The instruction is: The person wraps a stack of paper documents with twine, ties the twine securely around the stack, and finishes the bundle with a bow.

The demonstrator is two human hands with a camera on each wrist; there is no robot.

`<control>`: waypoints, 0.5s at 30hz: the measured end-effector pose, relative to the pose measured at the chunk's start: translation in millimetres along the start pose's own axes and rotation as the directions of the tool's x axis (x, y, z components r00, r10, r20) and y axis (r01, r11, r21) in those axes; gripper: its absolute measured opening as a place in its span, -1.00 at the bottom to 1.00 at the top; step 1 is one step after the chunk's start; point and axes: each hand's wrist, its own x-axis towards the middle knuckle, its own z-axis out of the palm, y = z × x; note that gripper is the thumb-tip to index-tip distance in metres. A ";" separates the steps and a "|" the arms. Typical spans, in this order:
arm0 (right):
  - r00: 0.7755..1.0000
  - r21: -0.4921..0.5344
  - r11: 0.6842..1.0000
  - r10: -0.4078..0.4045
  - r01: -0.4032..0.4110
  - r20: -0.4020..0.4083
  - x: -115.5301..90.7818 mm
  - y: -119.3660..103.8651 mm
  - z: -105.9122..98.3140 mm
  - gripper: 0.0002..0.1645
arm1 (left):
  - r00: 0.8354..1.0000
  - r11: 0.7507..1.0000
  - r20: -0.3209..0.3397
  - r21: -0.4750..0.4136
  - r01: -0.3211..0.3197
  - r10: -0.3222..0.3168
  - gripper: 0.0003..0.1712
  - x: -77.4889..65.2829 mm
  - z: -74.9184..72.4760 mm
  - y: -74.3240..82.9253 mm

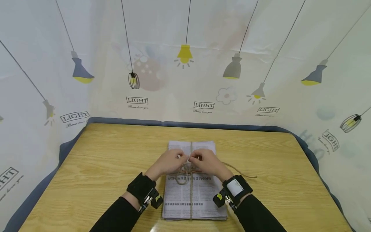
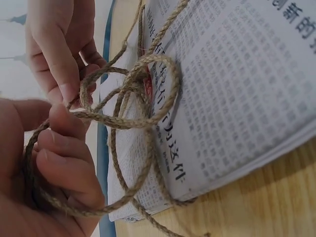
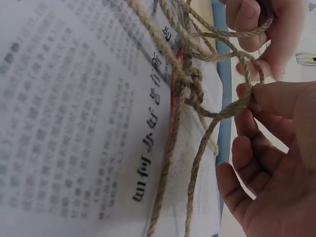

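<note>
A stack of newspapers (image 1: 179, 193) lies on the table, bound crosswise with brown twine (image 1: 191, 193). Both hands meet above the crossing, where the twine forms a knot (image 3: 192, 84) and loose loops. My left hand (image 1: 173, 161) pinches a length of twine (image 2: 94, 116) between thumb and fingers, and a loop passes round its curled fingers. Opposite it, my right hand (image 1: 206, 161) pinches a twine loop (image 3: 244, 98) between thumb and forefinger, its other fingers loosely bent. The two hands' fingertips are close together.
The wooden table (image 1: 116, 154) carries the stack near its middle. A loose twine end (image 1: 246, 175) trails onto the wood at the right. Behind stands a light curtain (image 1: 162, 64) printed with lamps, its dark blue border (image 1: 185, 125) along the table's back edge.
</note>
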 end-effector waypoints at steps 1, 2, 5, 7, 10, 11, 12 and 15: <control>1.000 -0.006 1.000 -0.004 0.004 -0.011 1.1 -1.0 -0.1 -0.81 | 1.000 1.000 0.015 -0.027 0.010 -0.009 -0.63 0.1 -0.1 -0.2; 1.000 -0.014 1.000 -0.009 0.008 -0.020 2.0 -1.6 0.0 -0.81 | 0.999 0.998 0.030 -0.057 0.023 -0.022 -0.60 -0.1 -0.5 -0.1; 0.999 -0.030 0.999 -0.013 0.012 -0.044 4.2 -4.4 0.9 -0.81 | 0.997 0.991 0.065 -0.121 0.058 -0.050 -0.60 -1.6 -2.1 1.9; 0.998 -0.048 0.999 -0.007 0.004 -0.063 5.3 -6.0 2.0 -0.83 | 0.995 0.990 0.077 -0.123 0.069 -0.059 -0.64 -2.9 -3.0 4.0; 0.991 -0.086 0.996 0.007 -0.019 -0.131 5.0 -9.7 4.2 -0.87 | 0.994 0.989 0.090 -0.129 0.075 -0.064 -0.66 -4.8 -3.6 7.1; 0.988 -0.093 0.995 0.011 -0.026 -0.155 3.9 -11.8 4.7 -0.88 | 0.993 0.987 0.095 -0.138 0.078 -0.066 -0.66 -5.1 -3.5 7.5; 0.986 -0.096 0.995 0.013 -0.029 -0.169 2.4 -14.0 5.0 -0.88 | 0.993 0.985 0.097 -0.150 0.084 -0.070 -0.66 -5.7 -3.6 7.8; 0.991 -0.068 0.997 0.010 -0.019 -0.137 -4.3 -21.8 6.6 -0.91 | 0.991 0.970 0.104 -0.217 0.108 -0.087 -0.67 -6.0 -2.6 7.3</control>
